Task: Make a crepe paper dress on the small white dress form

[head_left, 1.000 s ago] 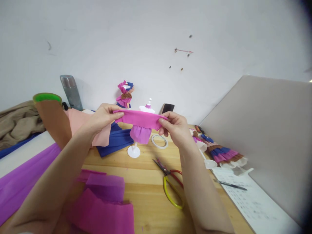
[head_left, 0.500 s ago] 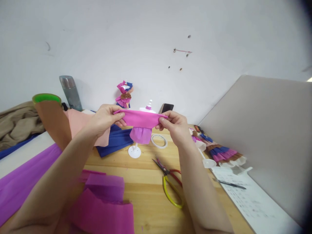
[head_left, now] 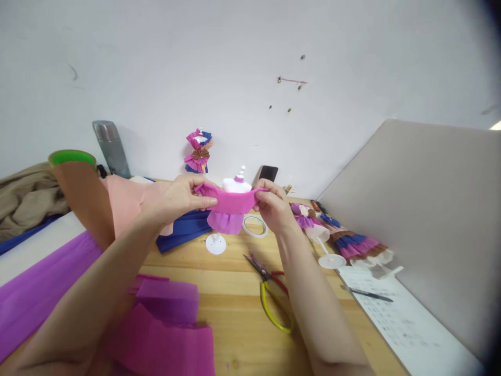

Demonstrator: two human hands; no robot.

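Both hands were up over the desk (head_left: 235, 277), w/ a pink crepe strip (head_left: 230, 199) stretched between them. Left hand (head_left: 178, 197) pinched the strip's left end, thumb on the near side and fingers (head_left: 203, 200) curled round it, the paper bunched a bit at that end. Right hand (head_left: 272, 206) pinched the right end the same way, thumb and forefinger closed on the paper. So both sets of fingers were clenched on the strip, one at each end; its middle sagged slightly in between, clear of either hand.

The strip hung in the air right in front of a small white mannequin (head_left: 235, 185) on a round base, approx at waist level, just above the lilac ruffled skirt (head_left: 225, 222) already on it. Couldn't tell if the strip touched the figure.

On the desk: a tape ring (head_left: 255, 226) just beside the right hand, scissors (head_left: 270, 295) w/ yellow and red handles nearer the camera, blue crepe paper (head_left: 183, 230) under the left hand, folded pink and purple crepe sheets (head_left: 168, 324) at the near edge. A dressed figure (head_left: 199, 151) stood by the wall, two more lay to the right (head_left: 344, 243), near a printed sheet (head_left: 403, 329) w/ a pen (head_left: 368, 295). A grey flask (head_left: 110, 147) and a dark phone (head_left: 268, 173) stood at the back.
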